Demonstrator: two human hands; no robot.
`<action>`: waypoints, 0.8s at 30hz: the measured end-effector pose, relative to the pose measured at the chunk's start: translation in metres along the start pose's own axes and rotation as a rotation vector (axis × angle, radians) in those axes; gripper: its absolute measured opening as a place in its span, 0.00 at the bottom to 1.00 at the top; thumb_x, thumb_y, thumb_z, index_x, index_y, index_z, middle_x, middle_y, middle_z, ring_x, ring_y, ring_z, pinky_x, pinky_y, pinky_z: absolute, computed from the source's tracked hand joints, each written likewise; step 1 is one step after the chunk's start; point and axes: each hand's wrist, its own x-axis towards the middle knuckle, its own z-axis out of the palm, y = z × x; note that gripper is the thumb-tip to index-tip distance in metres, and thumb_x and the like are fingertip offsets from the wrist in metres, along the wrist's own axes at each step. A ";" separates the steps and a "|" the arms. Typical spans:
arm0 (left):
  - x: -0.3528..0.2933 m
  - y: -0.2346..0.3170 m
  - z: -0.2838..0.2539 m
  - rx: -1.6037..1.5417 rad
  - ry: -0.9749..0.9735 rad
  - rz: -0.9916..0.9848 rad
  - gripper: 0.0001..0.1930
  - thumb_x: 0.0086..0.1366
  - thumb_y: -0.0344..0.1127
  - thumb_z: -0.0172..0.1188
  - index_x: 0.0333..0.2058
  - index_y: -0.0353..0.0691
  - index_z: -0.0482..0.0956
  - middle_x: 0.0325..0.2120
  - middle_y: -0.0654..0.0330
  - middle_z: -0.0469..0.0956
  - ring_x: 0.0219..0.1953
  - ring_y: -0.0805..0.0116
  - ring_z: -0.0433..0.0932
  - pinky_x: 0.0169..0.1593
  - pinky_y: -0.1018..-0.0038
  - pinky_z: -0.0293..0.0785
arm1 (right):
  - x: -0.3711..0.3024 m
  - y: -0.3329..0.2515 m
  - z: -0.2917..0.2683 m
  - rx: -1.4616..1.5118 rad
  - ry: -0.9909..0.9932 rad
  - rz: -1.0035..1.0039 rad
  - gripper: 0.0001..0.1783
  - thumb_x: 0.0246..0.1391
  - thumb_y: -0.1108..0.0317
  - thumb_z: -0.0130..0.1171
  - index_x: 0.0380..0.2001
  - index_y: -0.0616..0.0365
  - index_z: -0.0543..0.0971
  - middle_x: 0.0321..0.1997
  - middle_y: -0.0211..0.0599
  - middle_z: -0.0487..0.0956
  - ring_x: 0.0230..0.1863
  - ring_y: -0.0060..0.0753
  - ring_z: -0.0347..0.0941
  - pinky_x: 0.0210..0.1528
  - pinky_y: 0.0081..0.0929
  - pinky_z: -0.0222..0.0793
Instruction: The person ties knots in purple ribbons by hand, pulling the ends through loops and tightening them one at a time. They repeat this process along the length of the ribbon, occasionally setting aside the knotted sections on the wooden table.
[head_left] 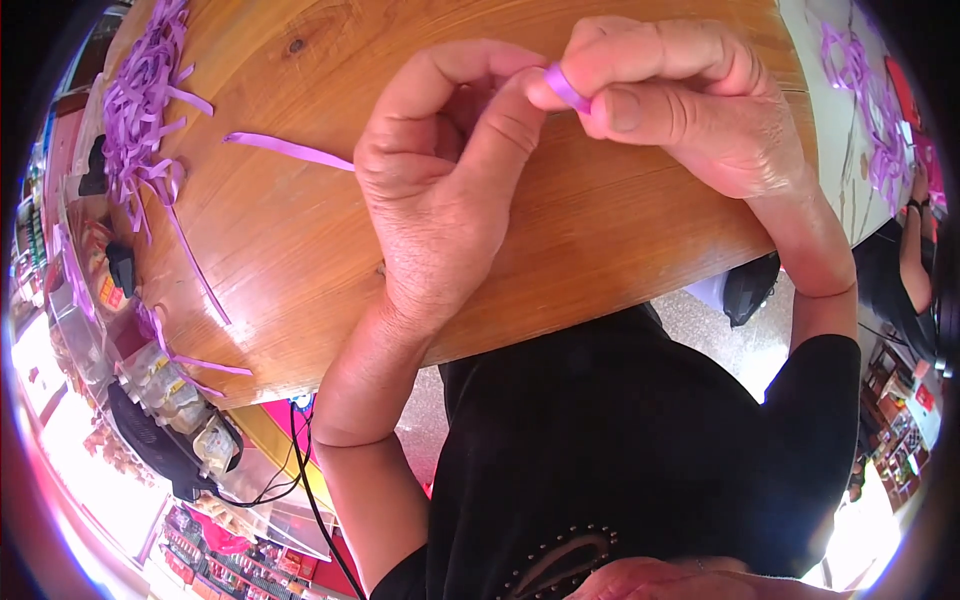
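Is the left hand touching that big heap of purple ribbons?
Apart. In the head view, wooden tabletop shows between the left hand and the ribbon heap.

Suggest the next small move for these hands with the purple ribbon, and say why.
Probably a slightly firmer pinch by the right hand: the purple ribbon curves over a fingertip near its thumb and might slip. The left hand meets it closely, and no finished knot shows there.

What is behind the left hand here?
Behind the left hand is the wooden table; a purple ribbon disappears there from the left. Its covered end, and whether it joins the ribbon section at the right hand, cannot be seen.
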 end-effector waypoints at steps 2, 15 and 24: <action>0.001 0.001 -0.003 0.023 0.024 -0.016 0.07 0.59 0.20 0.55 0.37 0.33 0.74 0.28 0.66 0.75 0.29 0.86 0.70 0.32 0.89 0.65 | 0.003 0.002 -0.004 0.006 -0.043 0.001 0.15 0.49 0.80 0.57 0.42 0.59 0.78 0.33 0.36 0.78 0.35 0.29 0.74 0.38 0.22 0.72; -0.006 -0.004 0.003 0.445 0.045 0.183 0.08 0.58 0.21 0.57 0.37 0.33 0.77 0.30 0.65 0.76 0.34 0.80 0.72 0.40 0.85 0.68 | -0.002 -0.011 0.008 -0.942 0.141 -0.419 0.16 0.44 0.79 0.62 0.40 0.62 0.78 0.30 0.37 0.76 0.26 0.29 0.72 0.25 0.19 0.68; -0.007 0.001 0.001 0.193 0.051 -0.047 0.07 0.57 0.22 0.57 0.36 0.33 0.77 0.30 0.62 0.77 0.30 0.81 0.71 0.34 0.86 0.65 | -0.004 -0.022 0.009 -1.015 0.083 -0.287 0.13 0.44 0.79 0.61 0.37 0.62 0.77 0.32 0.39 0.77 0.30 0.31 0.74 0.29 0.20 0.70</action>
